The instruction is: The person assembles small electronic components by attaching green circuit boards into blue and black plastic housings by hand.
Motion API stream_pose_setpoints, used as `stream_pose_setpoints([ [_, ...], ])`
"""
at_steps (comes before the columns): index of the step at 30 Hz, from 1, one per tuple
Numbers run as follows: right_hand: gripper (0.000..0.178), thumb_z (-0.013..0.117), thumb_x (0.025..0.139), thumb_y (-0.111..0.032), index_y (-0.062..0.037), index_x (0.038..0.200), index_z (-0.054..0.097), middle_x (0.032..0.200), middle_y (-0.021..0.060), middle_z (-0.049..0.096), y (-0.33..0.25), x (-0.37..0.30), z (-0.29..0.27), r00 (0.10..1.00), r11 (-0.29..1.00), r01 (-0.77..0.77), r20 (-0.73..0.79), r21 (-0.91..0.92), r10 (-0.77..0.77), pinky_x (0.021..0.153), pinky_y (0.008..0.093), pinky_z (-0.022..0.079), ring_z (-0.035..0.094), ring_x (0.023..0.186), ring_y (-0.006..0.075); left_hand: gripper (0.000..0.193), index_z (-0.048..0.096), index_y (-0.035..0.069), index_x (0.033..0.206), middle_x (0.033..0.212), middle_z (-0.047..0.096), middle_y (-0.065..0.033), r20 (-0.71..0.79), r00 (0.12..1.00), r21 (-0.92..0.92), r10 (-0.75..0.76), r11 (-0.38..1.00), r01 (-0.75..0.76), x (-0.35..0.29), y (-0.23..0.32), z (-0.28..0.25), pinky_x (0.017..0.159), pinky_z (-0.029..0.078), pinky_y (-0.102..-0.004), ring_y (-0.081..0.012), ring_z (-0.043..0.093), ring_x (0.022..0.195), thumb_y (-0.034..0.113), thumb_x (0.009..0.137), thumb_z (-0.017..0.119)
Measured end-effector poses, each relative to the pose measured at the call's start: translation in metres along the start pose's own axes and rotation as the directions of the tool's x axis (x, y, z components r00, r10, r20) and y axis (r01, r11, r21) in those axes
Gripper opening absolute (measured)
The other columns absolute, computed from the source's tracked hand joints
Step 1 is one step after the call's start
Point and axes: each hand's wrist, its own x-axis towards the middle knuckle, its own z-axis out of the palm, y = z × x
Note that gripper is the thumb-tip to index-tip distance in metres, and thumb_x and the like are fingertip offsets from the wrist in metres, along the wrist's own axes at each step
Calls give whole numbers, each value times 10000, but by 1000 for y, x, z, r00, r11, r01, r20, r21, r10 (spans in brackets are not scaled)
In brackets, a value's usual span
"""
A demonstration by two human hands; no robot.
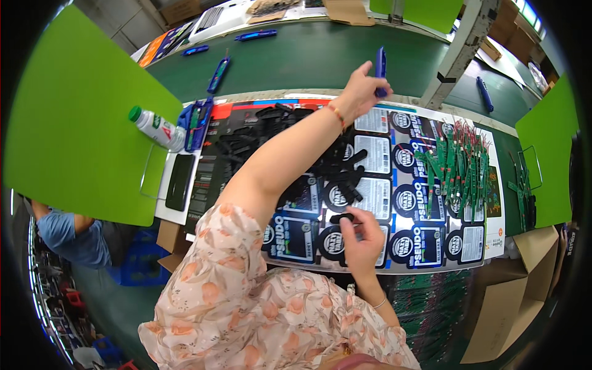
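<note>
My left hand (365, 91) reaches out to the green belt, its fingers closed on the lower end of a long blue plastic housing (381, 60). Closer in, over the front of the printed sheet (398, 266), my right hand (362, 242) pinches a small black plastic part (341, 217) between thumb and fingers. A heap of similar black parts (246, 139) lies on the sheet, partly hidden by my left forearm. A few loose black parts (350, 184) lie between the heap and my right hand. To the right is a pile of narrow green circuit boards (459, 163) with red wires.
Several blue housings (256, 35) lie along the green belt (314, 58). On the left are a white bottle (159, 128), a black phone (180, 182) and a green partition (74, 123). A metal post (456, 55) stands far right; an open cardboard box (499, 308) sits near right. Another person's sleeve (68, 237) shows left.
</note>
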Motion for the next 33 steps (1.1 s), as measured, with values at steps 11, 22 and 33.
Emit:
stream_pose_setpoints([
  [11,203,667,889,-5,23,1090,654,823,13,628,4,-10,12,989,988,-97,-95,124,109,607,183,449,569,707,48,439,378,70,1423,971,612,-100,30,987,4,-155,988,155,-288,15,-58,570,476,-245,-123,572,721,186,1009,471],
  [22,234,694,878,-43,42,1087,634,888,40,664,-35,-2,14,982,964,-75,-147,255,115,584,189,425,584,729,55,499,346,55,1473,1020,635,-122,38,985,-62,-166,984,168,-345,-12,-80,622,513,-242,-115,591,728,307,1048,419],
  [33,205,714,857,-15,15,1058,685,880,34,656,-42,-14,35,998,989,-57,-3,137,58,587,171,466,573,728,44,477,350,71,1480,1062,640,-140,18,978,-32,-209,977,210,-352,-21,-81,651,531,-260,-129,609,742,267,1050,416],
])
